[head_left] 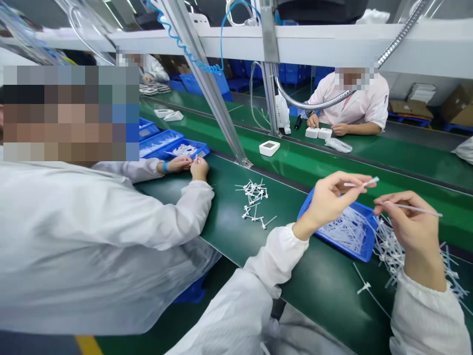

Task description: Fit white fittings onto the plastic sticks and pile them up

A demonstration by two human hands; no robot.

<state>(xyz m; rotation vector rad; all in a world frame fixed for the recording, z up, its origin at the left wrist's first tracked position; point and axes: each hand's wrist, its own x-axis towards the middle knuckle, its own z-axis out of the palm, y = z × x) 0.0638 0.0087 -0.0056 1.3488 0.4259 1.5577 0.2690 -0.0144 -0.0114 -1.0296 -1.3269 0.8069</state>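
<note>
My left hand (328, 199) pinches a short, thin white piece (370, 182) with a pale end, between thumb and fingertips above the blue tray (366, 254). Just to the right, my right hand (416, 224) is closed on a thin white tube (424, 210) that points out to the right. The two held parts are apart. Many similar thin tubes (345, 231) fill the tray. Under and behind my right hand lies a heap of white fittings with tubes (391, 249). One white fitting with long tubes (365, 286) lies on the green table nearer to me.
A small pile of white fittings (254, 192) lies left of the tray. To the left, a co-worker in white (166, 212) handles small parts beside blue bins (192, 148). A white device (269, 148) sits on the green belt (295, 165). Another person (351, 103) works across it.
</note>
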